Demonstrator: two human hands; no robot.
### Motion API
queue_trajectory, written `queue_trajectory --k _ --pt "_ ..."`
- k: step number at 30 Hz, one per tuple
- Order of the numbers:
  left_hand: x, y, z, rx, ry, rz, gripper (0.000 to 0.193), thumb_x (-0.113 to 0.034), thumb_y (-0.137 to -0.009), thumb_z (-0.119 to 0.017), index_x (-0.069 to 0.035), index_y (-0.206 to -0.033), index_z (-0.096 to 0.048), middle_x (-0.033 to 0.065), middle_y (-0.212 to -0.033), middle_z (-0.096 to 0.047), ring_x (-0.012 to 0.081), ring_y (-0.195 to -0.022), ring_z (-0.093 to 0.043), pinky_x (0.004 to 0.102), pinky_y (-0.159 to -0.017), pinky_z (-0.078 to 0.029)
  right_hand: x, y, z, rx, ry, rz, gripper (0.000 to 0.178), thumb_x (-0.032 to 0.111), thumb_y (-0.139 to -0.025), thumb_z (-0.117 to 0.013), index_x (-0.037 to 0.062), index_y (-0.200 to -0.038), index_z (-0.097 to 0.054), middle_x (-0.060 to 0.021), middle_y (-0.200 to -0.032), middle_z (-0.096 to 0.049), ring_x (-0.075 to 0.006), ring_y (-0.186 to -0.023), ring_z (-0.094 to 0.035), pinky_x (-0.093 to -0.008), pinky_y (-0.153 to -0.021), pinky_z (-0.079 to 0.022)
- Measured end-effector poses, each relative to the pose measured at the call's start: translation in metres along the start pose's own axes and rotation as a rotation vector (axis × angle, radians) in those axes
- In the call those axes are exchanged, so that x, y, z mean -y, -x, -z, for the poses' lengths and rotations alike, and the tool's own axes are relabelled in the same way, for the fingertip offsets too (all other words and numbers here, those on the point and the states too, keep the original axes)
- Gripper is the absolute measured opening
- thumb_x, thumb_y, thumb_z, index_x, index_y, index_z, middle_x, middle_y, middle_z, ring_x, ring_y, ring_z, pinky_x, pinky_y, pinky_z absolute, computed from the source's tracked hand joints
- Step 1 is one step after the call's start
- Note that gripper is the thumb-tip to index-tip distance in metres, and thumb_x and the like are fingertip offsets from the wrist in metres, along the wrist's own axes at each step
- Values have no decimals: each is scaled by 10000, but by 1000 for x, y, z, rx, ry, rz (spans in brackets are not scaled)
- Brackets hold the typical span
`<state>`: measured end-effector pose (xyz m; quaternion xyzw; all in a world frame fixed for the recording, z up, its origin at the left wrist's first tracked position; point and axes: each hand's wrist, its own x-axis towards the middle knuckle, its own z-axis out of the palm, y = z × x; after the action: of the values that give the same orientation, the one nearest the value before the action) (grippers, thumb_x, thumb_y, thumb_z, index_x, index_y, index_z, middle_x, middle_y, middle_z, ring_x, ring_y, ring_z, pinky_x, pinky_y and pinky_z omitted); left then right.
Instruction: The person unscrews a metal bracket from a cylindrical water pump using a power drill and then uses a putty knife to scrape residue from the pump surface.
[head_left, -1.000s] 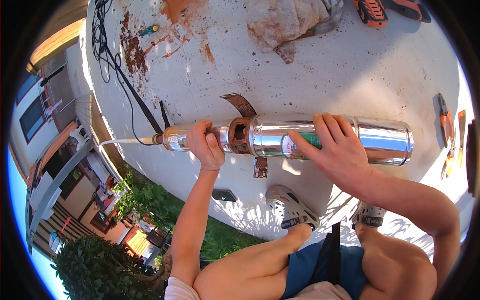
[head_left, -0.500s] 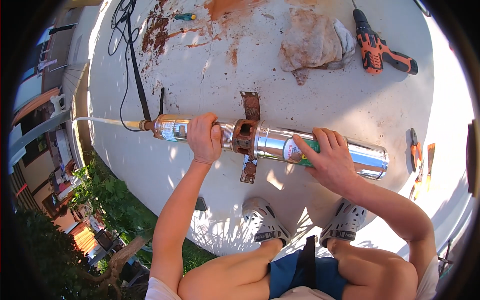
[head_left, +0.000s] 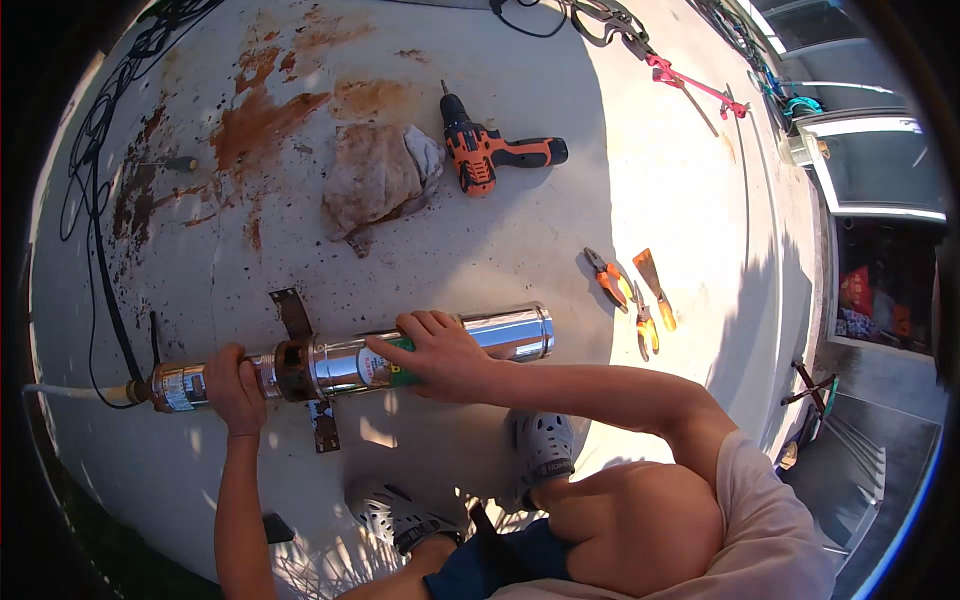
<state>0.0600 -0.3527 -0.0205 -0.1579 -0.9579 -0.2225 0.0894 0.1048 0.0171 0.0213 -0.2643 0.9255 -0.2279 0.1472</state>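
Observation:
A long, shiny steel submersible pump lies across the pale concrete in front of me. My left hand is closed around its left section, beside a threaded joint. My right hand rests over the right section, fingers spread along the top and partly covering a green and white label. Between my hands sits a rusty slotted intake ring. A rusty perforated metal strip passes beneath the pump and shows on both sides. A pale pipe and a black cable reach the pump's left end.
Beyond the pump lie a dirty rag and an orange and black cordless drill. Pliers, smaller orange-handled pliers and a scraper lie to the right. A screwdriver is far left, near reddish mud and coiled black cable.
My view has swung to the right, so pump and tools appear further left and more ground shows at right. Both hands remain on the pump in about the same places.

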Motion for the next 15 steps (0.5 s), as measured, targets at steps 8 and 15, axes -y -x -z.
queue_trajectory --k 8,15 --pt "9 4 -4 -4 -35 -25 273 -181 -1042 -475 11 -1149 -636 199 -1058 -649 383 -994 -603 469 -907 -461 -63 40 30 -399 -334 -245 469 240 -971 -670 39 -1375 -540 -205 -1319 -570 -374 -1154 -627 -454 -967 -526" --pt "0 2 0 -5 -24 -5 289 -253 -1062 -474 -12 -1086 -629 189 -993 -633 398 -912 -586 475 -836 -443 -280 243 44 -373 298 -1167 472 91 -889 -619 34 -1351 -546 -235 -1267 -577 -445 -1170 -556 -507 -970 -499"
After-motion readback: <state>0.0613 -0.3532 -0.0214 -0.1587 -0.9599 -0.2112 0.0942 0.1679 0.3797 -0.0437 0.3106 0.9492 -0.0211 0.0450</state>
